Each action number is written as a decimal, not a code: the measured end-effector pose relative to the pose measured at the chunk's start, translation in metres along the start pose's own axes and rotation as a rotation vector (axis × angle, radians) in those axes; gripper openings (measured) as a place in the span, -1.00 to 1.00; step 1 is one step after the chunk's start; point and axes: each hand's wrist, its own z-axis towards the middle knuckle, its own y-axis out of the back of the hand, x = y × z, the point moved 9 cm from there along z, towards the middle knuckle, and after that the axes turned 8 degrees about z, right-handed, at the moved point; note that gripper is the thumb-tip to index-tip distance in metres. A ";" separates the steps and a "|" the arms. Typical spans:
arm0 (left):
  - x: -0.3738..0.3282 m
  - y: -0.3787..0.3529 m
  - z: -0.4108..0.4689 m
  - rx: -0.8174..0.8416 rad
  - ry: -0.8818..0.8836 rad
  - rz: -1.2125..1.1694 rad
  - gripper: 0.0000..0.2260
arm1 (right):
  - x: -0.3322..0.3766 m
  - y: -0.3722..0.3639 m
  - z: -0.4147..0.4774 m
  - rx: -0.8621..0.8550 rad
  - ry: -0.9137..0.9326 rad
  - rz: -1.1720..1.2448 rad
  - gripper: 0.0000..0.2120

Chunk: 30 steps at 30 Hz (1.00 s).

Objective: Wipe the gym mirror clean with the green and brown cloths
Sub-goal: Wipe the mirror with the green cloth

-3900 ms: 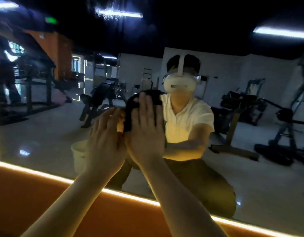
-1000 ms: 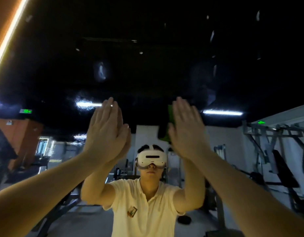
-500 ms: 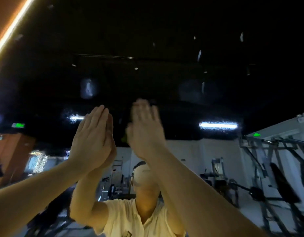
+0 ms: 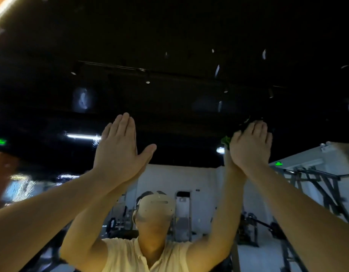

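Pressing flat, the right hand [image 4: 250,148] pushes the green cloth [image 4: 226,139] onto the mirror [image 4: 169,91], high up. Its fingers are straight and side by side, not curled round the cloth, and only a green edge peeks out. The left hand [image 4: 118,148] lies flat on the glass too, with the thumb out. No brown cloth shows, so it may be hidden under that palm or not there at all. The green cloth could slip and fall, since nothing pinches it. A bare palm could also leave new marks. Above the hands the glass has a pale smudge [image 4: 82,99] and small streaks [image 4: 216,70]. The mirror shows a dark ceiling, a long light [image 4: 82,136], a white wall and gym machines [image 4: 317,185].
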 end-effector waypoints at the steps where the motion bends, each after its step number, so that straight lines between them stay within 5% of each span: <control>1: 0.002 0.000 0.000 0.015 -0.008 -0.008 -0.07 | 0.016 0.000 -0.002 -0.016 0.008 0.014 -0.34; 6: 0.027 0.017 -0.001 -0.011 -0.067 -0.137 -0.35 | 0.152 -0.018 -0.034 0.027 0.305 0.032 -0.37; 12: 0.116 0.042 -0.037 -0.153 0.123 -0.161 -0.45 | 0.301 -0.052 -0.164 0.171 0.735 0.077 -0.35; 18: 0.173 0.029 -0.074 0.030 0.184 -0.161 -0.48 | 0.316 -0.075 -0.306 0.352 1.383 0.016 -0.37; 21: 0.178 0.013 -0.080 0.221 0.142 -0.167 -0.29 | 0.310 -0.066 -0.250 0.277 1.258 0.001 -0.31; 26: 0.187 0.017 -0.088 0.318 0.069 -0.143 -0.20 | 0.298 -0.046 -0.108 0.103 0.602 -0.047 -0.32; 30: 0.208 0.034 -0.109 0.172 0.176 -0.208 -0.38 | 0.361 -0.057 -0.150 0.084 0.622 0.051 -0.32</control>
